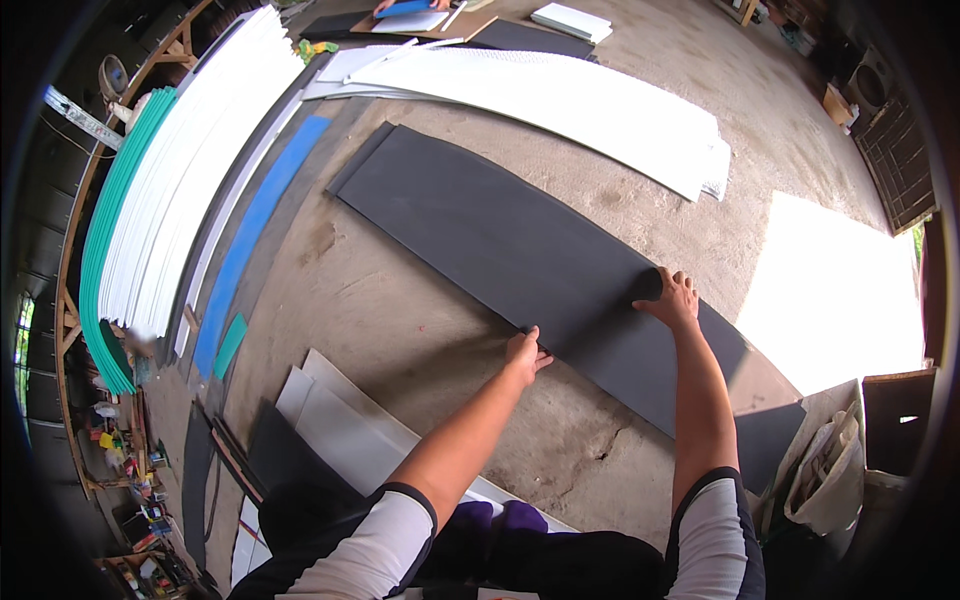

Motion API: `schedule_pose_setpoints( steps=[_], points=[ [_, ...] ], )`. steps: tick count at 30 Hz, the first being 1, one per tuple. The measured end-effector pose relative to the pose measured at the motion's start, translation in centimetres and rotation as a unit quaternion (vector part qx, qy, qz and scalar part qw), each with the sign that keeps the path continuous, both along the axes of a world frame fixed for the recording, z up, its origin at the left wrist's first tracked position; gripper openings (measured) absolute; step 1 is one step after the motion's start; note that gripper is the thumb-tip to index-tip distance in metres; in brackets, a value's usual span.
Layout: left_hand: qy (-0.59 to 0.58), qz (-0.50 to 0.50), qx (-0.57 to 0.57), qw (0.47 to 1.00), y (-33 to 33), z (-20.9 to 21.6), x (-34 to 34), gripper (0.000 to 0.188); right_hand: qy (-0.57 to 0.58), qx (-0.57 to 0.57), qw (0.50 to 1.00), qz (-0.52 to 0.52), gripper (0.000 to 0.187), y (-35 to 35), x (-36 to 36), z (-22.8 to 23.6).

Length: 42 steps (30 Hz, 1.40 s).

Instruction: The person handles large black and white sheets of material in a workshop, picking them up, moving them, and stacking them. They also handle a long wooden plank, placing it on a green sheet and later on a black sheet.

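A long dark grey sheet [470,215] lies diagonally on the concrete floor in front of me, with another dark sheet's edge showing under its far left end. My left hand [524,356] is closed at the near long edge, thumb on top and fingers lower down beside it. On the opposite long edge rests my right hand [674,300], its fingers spread and its thumb stretched over the surface. Both hands cast shadows on the grey material. Toward the near right end, a brownish patch [765,382] shows beside a further dark piece [770,440].
White sheets [560,100] lie beyond the dark one. Stacked white [200,170] and green sheets [130,230] stand at left, near a blue strip [260,240]. Light grey panels [350,410] lie by my legs. A sack [825,470] stands right. Another person's hands [385,6] show at top.
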<state>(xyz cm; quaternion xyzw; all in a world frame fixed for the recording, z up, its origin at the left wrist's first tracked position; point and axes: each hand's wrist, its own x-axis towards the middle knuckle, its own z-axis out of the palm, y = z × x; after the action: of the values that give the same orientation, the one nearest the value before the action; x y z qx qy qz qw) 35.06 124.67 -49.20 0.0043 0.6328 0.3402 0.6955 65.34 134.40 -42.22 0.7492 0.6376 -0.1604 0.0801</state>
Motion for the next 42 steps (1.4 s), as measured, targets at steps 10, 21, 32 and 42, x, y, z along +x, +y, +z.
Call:
schedule_pose_setpoints(
  steps=[10, 21, 32, 42],
  points=[
    [0.042, -0.018, 0.04, 0.998, -5.6, -0.2, -1.3, 0.056, 0.045, 0.01, 0.998, 0.038, 0.109, -5.3, -0.6, -1.6],
    [0.093, -0.026, -0.055, 0.994, -3.7, 0.6, -0.2, 0.066, 0.078, 0.071, 0.992, 0.071, 0.084, -0.5, 0.1, 0.8],
    [0.029, -0.077, 0.003, 0.997, -2.9, -1.1, -2.2, 0.075, 0.11, 0.002, 0.992, 0.06, 0.091, 0.2, -3.4, -1.4],
    [-0.005, -0.076, 0.031, 0.997, -3.4, 1.6, -0.5, 0.071, 0.128, 0.001, 0.992, 0.014, 0.092, 1.0, -1.5, -0.4]
  ],
)
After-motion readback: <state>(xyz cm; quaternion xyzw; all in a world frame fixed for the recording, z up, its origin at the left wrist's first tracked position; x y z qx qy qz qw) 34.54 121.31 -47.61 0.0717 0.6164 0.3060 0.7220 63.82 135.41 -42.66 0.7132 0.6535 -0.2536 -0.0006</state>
